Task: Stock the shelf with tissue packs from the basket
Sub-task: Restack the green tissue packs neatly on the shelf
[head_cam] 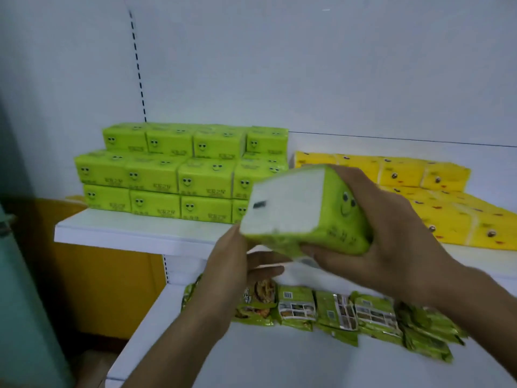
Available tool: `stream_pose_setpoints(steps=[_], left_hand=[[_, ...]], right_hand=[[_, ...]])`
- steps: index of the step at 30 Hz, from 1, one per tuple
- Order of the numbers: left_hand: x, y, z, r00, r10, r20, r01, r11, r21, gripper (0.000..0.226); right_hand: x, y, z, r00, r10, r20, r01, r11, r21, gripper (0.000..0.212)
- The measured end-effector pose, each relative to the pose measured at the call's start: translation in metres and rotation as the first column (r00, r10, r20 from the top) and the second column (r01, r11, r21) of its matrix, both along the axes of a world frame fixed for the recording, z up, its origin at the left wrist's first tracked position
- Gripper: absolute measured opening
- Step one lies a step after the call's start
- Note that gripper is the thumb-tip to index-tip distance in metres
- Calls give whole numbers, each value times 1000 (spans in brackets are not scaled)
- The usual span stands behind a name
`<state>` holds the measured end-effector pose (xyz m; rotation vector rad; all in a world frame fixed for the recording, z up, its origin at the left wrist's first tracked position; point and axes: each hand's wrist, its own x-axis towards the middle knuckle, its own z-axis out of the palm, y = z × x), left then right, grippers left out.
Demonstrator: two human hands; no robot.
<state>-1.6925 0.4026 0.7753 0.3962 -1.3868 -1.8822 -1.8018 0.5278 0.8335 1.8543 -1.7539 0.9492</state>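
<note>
My right hand (386, 236) grips the green tissue pack (296, 203) in front of the shelf (134, 233); my left hand (237, 264) lies flat beneath it.

Free room abv green stack (167, 175)

Central tissue pack (307, 208), lime green, dark smiley face, white end panel, stacked packs (179, 175) at 10 o'clock, same green with smileys, yellow packs (447, 214) at 3 o'clock, dark eyes, shelf (126, 233) white, snack packets (335, 312) at 5 o'clock, green with photo panels, side panel (98, 275) at 8 o'clock, orange-yellow
</note>
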Motion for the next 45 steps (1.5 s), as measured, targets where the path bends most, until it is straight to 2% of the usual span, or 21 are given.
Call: stream_pose_setpoints(steps=[2,4,6,8,9,10,11,12,14,16,18,21,25,29,32,35,38,42,45], left_hand=[[-7,-18,15,999,-18,-49,19,1000,19,31],[-18,-37,31,997,-47,-64,45,999,-30,38],[-33,-60,48,997,-11,-77,-4,983,-184,37],[-47,-93,67,988,137,-73,-155,895,-419,26],[-54,-115,76,967,243,-75,-239,767,-595,20],[-60,-137,83,938,339,-73,-271,583,-766,21],[-65,-159,89,896,443,-34,-226,388,-893,33],[-71,-177,94,828,558,46,-107,238,-965,53],[-85,-208,99,649,739,177,170,87,-982,99],[-98,-226,97,538,817,209,368,-5,-930,121],[-106,-238,89,501,830,246,452,-8,-892,126],[-107,-250,74,513,821,251,460,-16,-888,127],[-109,-254,69,531,813,237,461,-43,-886,120],[-110,-252,72,536,808,245,482,-54,-875,120],[-108,-251,75,538,805,249,504,-70,-861,113],[-106,-252,76,563,790,242,502,-95,-859,106],[-103,-254,80,609,741,282,489,-72,-869,102],[-102,-260,94,693,684,228,350,-43,-936,97],[-106,-243,105,769,618,162,259,-70,-963,97]], right_hand=[[-11,-23,10,999,-34,-39,31,998,-63,69],[-27,-44,24,994,-65,-90,56,993,-102,67],[-45,-66,45,977,-129,-171,105,984,-143,67],[-70,-89,67,950,-201,-239,172,975,-137,71],[-84,-102,78,935,-244,-259,216,967,-132,73],[-97,-116,86,922,-275,-273,250,960,-123,75],[-108,-131,91,907,-300,-294,282,954,-103,76],[-119,-149,92,891,-317,-324,312,948,-70,76],[-134,-186,91,837,-349,-421,374,927,-23,75],[-146,-222,81,801,-345,-489,403,915,15,75],[-155,-249,67,795,-338,-503,426,902,66,79],[-158,-267,44,827,-247,-505,400,890,219,89],[-158,-261,36,898,-128,-421,289,893,345,67],[-152,-266,22,900,-159,-406,262,941,213,67],[-151,-274,23,908,-177,-381,271,939,212,56],[-147,-274,27,919,-168,-358,267,932,247,59],[-142,-263,33,911,-207,-357,310,914,260,73],[-139,-231,47,900,-371,-229,403,909,110,73],[-139,-198,48,859,-454,-237,486,868,99,74]])
